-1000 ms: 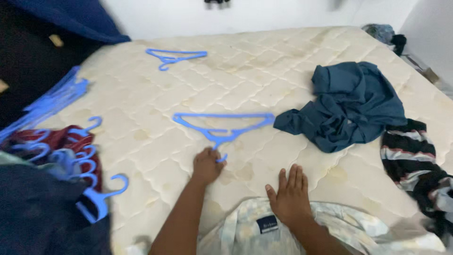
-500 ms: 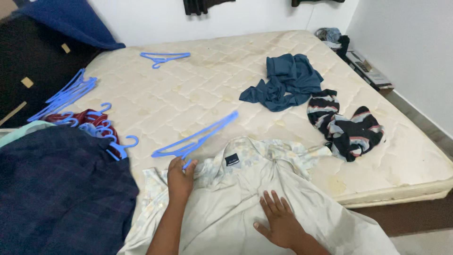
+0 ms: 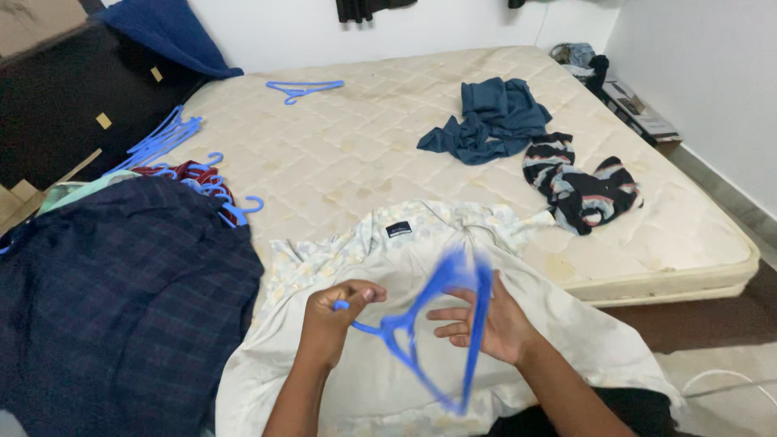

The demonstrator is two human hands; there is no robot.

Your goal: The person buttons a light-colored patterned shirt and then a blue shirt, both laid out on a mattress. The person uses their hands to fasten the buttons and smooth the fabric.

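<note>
Between both hands (image 3: 405, 320): blurred blue hanger (image 3: 437, 324).
</note>
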